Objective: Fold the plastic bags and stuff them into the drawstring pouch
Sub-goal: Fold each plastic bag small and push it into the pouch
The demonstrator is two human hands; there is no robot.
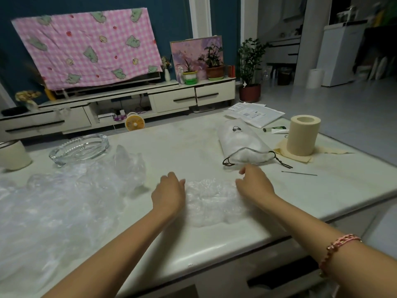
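Across the pale table in front of me, the biggest thing is the heap of clear plastic bags, which spreads over the whole left side up to the near edge. Next comes one crumpled plastic bag, lying flat near the front edge, right between my hands. Beyond it and a little to the right lies the drawstring pouch, on its side and bulging with white plastic. Its open mouth and dark cord point toward me, just past my right fingertips. My left hand sits palm down at the bag's left edge with its fingers bent downward. My right hand sits at the bag's right edge with its fingers curled. For both, I cannot tell whether they actually pinch the plastic. A glass ashtray stands at the far left, behind the heap. A cream roll stands upright at the far right. A thin needle lies on the table near the pouch's cord.
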